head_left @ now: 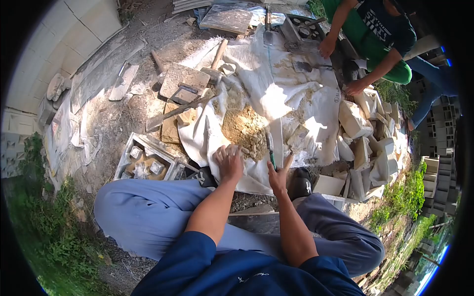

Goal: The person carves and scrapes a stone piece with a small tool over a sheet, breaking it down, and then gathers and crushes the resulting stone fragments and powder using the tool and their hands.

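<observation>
A seated person in grey trousers [148,204] and a navy shirt [237,274] works on the ground, with dark shoes [300,184] near both hands. The right hand [279,176] is at the near end of a green-handled tool [271,156], whose slim metal part points away. Its thumb and fingers part in a V, the handle lying at the thumb side; whether they grip it cannot be told. The left hand [229,161] lies palm down at the near edge of a sandy mound [242,126], fingers close together and bent slightly into it; whether they hold anything cannot be told. The mound sits between and just beyond the two hands, on a rumpled white sheet [197,135].

To the left of the sheet is a box mould [124,155] with pale lumps inside; to the right, a heap of pale blocks [358,121]. Beyond the left hand a long flat bar [183,109] lies aslant, near a square slab [173,76] bearing a small metal tool [186,92]. Farther off lies a wooden-handled hammer [217,58].

Across the sheet, a co-worker in green trousers [363,42] bends, one hand [327,47] near a flat-bladed trowel [303,66], the other [354,88] by the blocks. At the far edge lie a spade [268,35] and a flat board [227,18].
</observation>
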A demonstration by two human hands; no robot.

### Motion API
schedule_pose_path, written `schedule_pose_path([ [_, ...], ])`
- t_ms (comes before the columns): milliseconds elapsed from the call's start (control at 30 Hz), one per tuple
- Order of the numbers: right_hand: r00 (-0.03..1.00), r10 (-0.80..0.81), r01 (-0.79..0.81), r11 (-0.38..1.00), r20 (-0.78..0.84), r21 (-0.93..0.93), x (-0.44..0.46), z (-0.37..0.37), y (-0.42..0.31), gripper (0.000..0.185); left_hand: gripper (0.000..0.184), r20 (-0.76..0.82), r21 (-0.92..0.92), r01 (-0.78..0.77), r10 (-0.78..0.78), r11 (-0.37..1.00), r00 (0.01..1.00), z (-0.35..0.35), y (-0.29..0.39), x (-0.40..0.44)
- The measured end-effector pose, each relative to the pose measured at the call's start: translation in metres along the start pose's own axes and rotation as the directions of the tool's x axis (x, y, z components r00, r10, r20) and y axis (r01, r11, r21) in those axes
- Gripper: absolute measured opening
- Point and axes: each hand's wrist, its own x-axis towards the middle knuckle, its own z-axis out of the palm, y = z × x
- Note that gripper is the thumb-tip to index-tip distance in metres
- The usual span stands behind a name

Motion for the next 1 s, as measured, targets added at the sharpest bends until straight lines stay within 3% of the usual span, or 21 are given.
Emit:
schedule_pose_path([
  [233, 0.999, 0.037, -0.034, 0.983, 0.016, -0.181, -0.019, 0.009, 0.01, 0.061, 0.033, -0.031, 0.024, -0.012, 0.013, 1.0, 0.999, -0.001, 0.0, 0.008],
  [467, 0.992, 0.102, -0.091, 0.986, 0.074, -0.137, -0.016, 0.02, 0.024, 0.062, 0.013, -0.187, -0.058, 0.039, -0.049, 0.998, 0.981, 0.007, 0.002, 0.011],
  [533, 0.984, 0.089, -0.088, 0.996, 0.153, -0.013, -0.016, 0.022, 0.033, 0.062, 0.013, -0.229, -0.083, 0.031, -0.049, 0.996, 0.972, 0.004, 0.004, 0.01],
  [700, 0.995, 0.002, 0.004, 0.998, 0.103, -0.059, -0.016, 0.026, 0.04, 0.063, 0.014, -0.286, -0.109, -0.057, 0.023, 0.992, 0.958, 0.003, 0.005, 0.007],
  [767, 0.996, -0.017, 0.019, 0.999, 0.092, -0.026, -0.014, 0.025, 0.042, 0.064, 0.015, -0.175, -0.262, -0.023, -0.024, 0.965, 0.984, -0.003, 0.009, 0.01],
  [867, 0.996, -0.062, 0.067, 0.994, 0.065, -0.081, -0.016, 0.024, 0.04, 0.068, 0.015, -0.168, -0.322, -0.008, -0.049, 0.947, 0.985, 0.001, 0.007, 0.013],
  [933, 1.0, -0.004, 0.007, 0.979, 0.013, -0.206, -0.011, 0.029, 0.045, 0.071, 0.016, -0.177, -0.333, -0.012, -0.05, 0.943, 0.983, 0.008, 0.003, 0.014],
  [1000, 0.999, 0.011, -0.002, 0.979, 0.042, -0.206, -0.009, 0.024, 0.041, 0.075, 0.016, -0.182, -0.344, -0.018, -0.047, 0.939, 0.982, 0.013, -0.002, 0.013],
])
